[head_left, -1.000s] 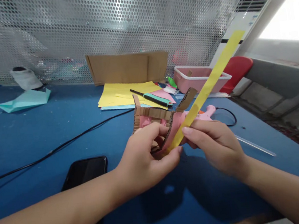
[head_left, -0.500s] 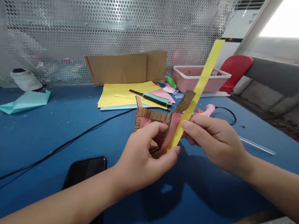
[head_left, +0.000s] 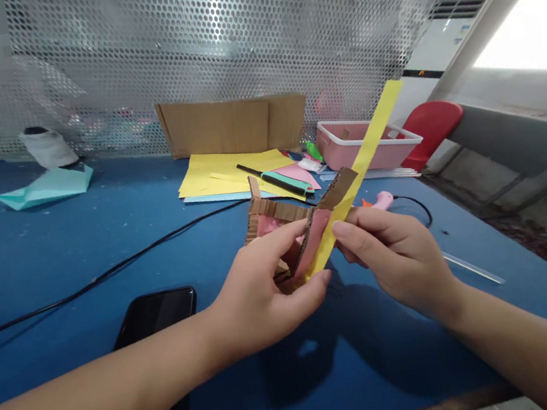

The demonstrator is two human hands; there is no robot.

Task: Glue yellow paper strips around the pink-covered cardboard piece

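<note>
My left hand (head_left: 269, 286) grips a small cardboard box shape (head_left: 281, 209) with corrugated edges and pink paper on its side. Its thumb presses near the low end of a yellow paper strip (head_left: 377, 127). That strip slants up to the right along the pink side. My right hand (head_left: 393, 253) pinches the strip between thumb and fingers, close to the box's right wall. The far ends of the right fingers are hidden behind the strip and the box. Both hands hold the work above the blue table.
A black phone (head_left: 159, 311) lies beneath my left forearm. Behind the hands are yellow paper sheets (head_left: 228, 167) with a green-handled cutting tool (head_left: 285, 182), a pink basket (head_left: 372, 151) and a pink glue gun (head_left: 382, 201). A black cable (head_left: 111, 272) crosses the left side.
The yellow strip's upper end has dipped slightly down and to the left. Both hands keep nearly the same place and grip.
</note>
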